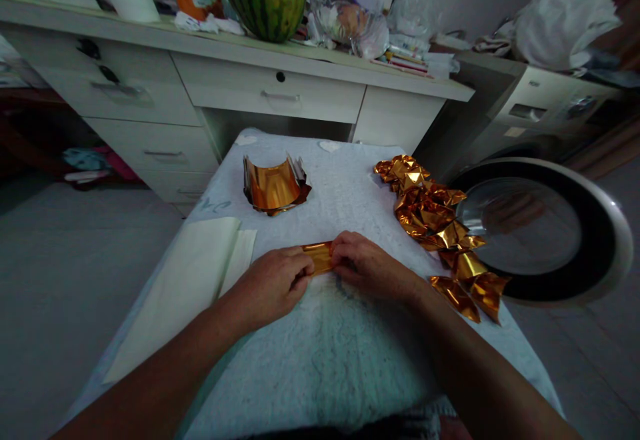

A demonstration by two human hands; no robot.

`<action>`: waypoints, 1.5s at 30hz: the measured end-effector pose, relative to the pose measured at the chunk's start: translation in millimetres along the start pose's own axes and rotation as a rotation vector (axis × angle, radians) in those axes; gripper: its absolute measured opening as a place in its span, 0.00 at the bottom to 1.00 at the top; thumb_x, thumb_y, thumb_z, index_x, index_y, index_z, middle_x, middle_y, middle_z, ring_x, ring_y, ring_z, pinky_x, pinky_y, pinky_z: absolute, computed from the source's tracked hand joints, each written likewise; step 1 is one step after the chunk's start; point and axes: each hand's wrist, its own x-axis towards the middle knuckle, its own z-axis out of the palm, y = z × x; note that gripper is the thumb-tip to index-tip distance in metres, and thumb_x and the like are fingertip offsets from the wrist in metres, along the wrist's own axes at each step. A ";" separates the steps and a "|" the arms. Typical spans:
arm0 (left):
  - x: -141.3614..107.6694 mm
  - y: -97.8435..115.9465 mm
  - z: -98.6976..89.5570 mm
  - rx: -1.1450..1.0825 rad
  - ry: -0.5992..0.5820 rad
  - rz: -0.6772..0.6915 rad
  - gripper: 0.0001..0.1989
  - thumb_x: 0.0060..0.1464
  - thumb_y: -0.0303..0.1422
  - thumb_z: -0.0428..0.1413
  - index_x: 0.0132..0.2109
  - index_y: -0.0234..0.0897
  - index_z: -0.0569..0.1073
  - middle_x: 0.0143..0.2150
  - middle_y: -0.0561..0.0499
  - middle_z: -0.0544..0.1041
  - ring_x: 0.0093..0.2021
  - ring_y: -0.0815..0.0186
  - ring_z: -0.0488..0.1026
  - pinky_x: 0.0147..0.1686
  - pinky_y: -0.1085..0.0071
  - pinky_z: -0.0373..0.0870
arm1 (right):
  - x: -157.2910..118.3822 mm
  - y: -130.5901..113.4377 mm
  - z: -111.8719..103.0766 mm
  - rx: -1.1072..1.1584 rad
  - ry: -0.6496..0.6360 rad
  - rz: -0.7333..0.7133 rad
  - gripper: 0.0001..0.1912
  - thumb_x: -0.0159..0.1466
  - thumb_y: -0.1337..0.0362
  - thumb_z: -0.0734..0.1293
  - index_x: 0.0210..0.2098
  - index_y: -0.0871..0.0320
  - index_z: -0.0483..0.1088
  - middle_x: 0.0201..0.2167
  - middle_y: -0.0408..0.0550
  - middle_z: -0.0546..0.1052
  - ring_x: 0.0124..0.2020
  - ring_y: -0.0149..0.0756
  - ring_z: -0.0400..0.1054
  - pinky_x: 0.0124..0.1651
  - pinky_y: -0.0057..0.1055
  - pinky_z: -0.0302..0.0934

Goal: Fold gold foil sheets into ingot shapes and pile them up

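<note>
A small piece of shiny gold foil paper is stretched between my two hands, low over the cloth-covered table. My left hand grips its left end with the fingers curled in. At the right end, my right hand pinches the foil. Beyond my left hand stands a curved stack of gold sheets, bent upward at both sides. To the right of my right hand lies a heap of folded gold foil pieces, trailing toward the near right edge. Folded cream paper lies flat at the left.
A pale blue cloth covers the table. Behind it stands a white desk with drawers, a cut watermelon and clutter on top. At the right, a washing machine's open round door is close to the table's edge.
</note>
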 end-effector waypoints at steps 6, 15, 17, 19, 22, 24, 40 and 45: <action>0.6 0.3 -5.7 -0.007 -0.023 -0.034 0.05 0.54 0.26 0.51 0.33 0.38 0.70 0.33 0.52 0.73 0.33 0.65 0.70 0.34 0.69 0.63 | -5.4 -0.9 -0.6 -0.017 -0.006 0.110 0.06 0.63 0.74 0.66 0.31 0.58 0.68 0.37 0.48 0.70 0.41 0.36 0.63 0.46 0.34 0.58; -0.6 -0.3 -7.6 -0.002 -0.026 -0.108 0.08 0.58 0.30 0.47 0.32 0.38 0.69 0.34 0.50 0.75 0.35 0.63 0.72 0.35 0.69 0.64 | -8.3 4.0 -1.5 -0.071 -0.016 0.202 0.05 0.64 0.70 0.66 0.31 0.58 0.68 0.35 0.47 0.70 0.40 0.37 0.61 0.46 0.35 0.54; -0.3 1.3 -8.5 0.011 -0.031 -0.129 0.08 0.58 0.30 0.48 0.32 0.37 0.69 0.33 0.50 0.75 0.34 0.63 0.71 0.34 0.68 0.63 | -8.7 6.2 -1.7 -0.074 -0.019 0.199 0.05 0.65 0.69 0.66 0.32 0.58 0.68 0.35 0.46 0.70 0.40 0.37 0.61 0.46 0.35 0.54; -0.1 3.0 -9.8 0.018 -0.037 -0.168 0.08 0.57 0.30 0.48 0.31 0.38 0.69 0.33 0.50 0.75 0.33 0.63 0.71 0.33 0.69 0.63 | -8.4 8.6 -0.8 -0.089 -0.020 0.200 0.05 0.65 0.68 0.66 0.31 0.58 0.68 0.34 0.46 0.70 0.39 0.36 0.60 0.45 0.35 0.53; -0.5 4.1 -10.8 0.014 -0.038 -0.223 0.07 0.56 0.30 0.49 0.31 0.38 0.70 0.31 0.52 0.76 0.32 0.64 0.72 0.31 0.70 0.62 | -7.1 10.0 0.8 -0.109 -0.032 0.211 0.06 0.65 0.67 0.66 0.31 0.58 0.67 0.34 0.46 0.69 0.38 0.36 0.60 0.45 0.34 0.53; -1.4 3.3 -10.1 0.010 -0.040 -0.232 0.07 0.56 0.30 0.49 0.31 0.38 0.70 0.31 0.52 0.76 0.33 0.64 0.72 0.31 0.70 0.62 | -6.0 9.0 0.9 -0.114 -0.040 0.222 0.06 0.66 0.67 0.65 0.31 0.58 0.67 0.33 0.46 0.69 0.38 0.36 0.60 0.44 0.34 0.52; -2.2 3.1 -4.7 0.173 0.000 -0.296 0.12 0.61 0.35 0.46 0.33 0.38 0.71 0.34 0.47 0.77 0.35 0.59 0.74 0.35 0.66 0.65 | -2.5 9.0 5.8 -0.172 -0.011 0.256 0.10 0.66 0.65 0.63 0.28 0.58 0.66 0.31 0.45 0.69 0.36 0.35 0.59 0.42 0.34 0.50; -3.6 2.4 -4.3 0.187 -0.011 -0.304 0.13 0.61 0.34 0.45 0.33 0.38 0.71 0.34 0.48 0.77 0.35 0.60 0.74 0.35 0.66 0.65 | -2.7 9.2 5.9 -0.172 0.003 0.260 0.10 0.65 0.66 0.65 0.27 0.58 0.66 0.30 0.44 0.68 0.35 0.35 0.59 0.41 0.33 0.49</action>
